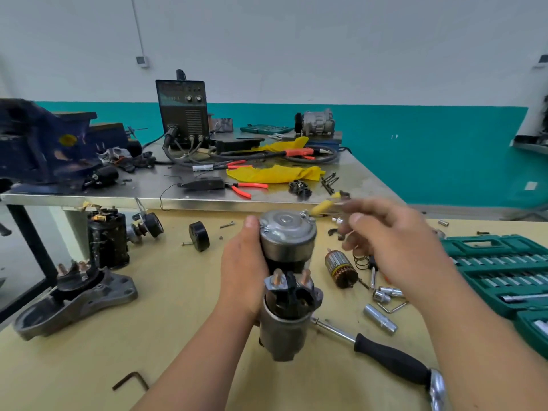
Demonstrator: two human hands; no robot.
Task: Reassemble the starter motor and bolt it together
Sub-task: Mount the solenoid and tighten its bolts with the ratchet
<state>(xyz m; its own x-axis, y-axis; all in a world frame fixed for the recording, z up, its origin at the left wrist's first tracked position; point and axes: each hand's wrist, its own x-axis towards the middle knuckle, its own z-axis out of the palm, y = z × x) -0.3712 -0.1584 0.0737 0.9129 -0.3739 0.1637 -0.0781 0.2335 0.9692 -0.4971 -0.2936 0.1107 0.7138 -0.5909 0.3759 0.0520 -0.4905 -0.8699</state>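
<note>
My left hand point(243, 274) grips the starter motor point(286, 280) around its black middle and holds it upright above the wooden bench. The motor's silver end cap point(286, 225) faces up, and the solenoid with copper terminals point(292, 287) faces me. My right hand point(394, 241) is blurred, to the right of the cap. Its fingers pinch a thin tool with a yellow handle point(321, 207), whose far end touches a bolt at the cap's right rim point(304, 215).
An armature point(341, 269), loose sockets point(381, 318) and a black-handled ratchet point(391, 355) lie to the right. A green socket case point(501, 271) lies open at far right. Another starter housing point(77, 304) and a black motor body point(108, 237) stand to the left. A hex key point(130, 381) lies near me.
</note>
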